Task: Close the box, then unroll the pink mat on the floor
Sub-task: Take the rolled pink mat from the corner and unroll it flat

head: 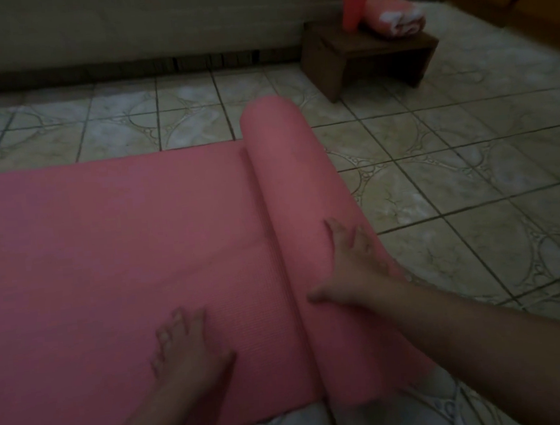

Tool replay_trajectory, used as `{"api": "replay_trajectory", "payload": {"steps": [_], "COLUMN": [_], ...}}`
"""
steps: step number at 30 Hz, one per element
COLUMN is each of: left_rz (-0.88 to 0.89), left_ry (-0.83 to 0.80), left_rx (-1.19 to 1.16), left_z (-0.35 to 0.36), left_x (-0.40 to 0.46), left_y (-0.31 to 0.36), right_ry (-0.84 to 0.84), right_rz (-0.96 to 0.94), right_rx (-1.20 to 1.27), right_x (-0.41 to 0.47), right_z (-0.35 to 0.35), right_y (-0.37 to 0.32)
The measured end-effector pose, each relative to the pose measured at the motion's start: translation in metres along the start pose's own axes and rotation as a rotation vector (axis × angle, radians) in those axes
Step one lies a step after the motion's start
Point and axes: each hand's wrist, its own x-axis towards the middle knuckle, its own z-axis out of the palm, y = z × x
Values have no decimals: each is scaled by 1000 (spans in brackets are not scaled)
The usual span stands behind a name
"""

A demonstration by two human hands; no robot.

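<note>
The pink mat point(107, 242) lies partly unrolled on the tiled floor, its flat part stretching to the left edge of the view. The still-rolled part point(296, 184) runs from the near edge up to the middle of the view. My right hand point(350, 267) rests flat on top of the roll, fingers spread. On the flat part beside the roll, my left hand point(185, 347) presses down with its fingers apart. No box is in view.
A low wooden stool point(370, 57) stands at the back right, carrying a red cup-like thing point(353, 5) and a pink-and-white bundle point(394, 15). A pale sofa or bed base point(123, 30) runs along the back. Patterned tile floor point(470, 180) lies to the right of the roll.
</note>
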Motion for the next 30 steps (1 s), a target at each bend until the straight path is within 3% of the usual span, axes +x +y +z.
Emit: {"api": "replay_trajectory", "payload": {"steps": [13,20,24,30], "left_rz": [52,57,48,105], "left_ry": [46,27,22,10], "left_rx": [10,17,39,103], "left_z": [5,3,0,4], "left_x": [1,-1,-1,-7], "left_y": [-8,-8,-5,10], "right_ry": [59,30,37,160], "right_rz": [-153,-29,97,229], "right_rx": [342,457,359,-11], "right_x": [22,28,26,20], "right_z": [-49,-60,-53,-35], "right_y": [97,121,131,114]}}
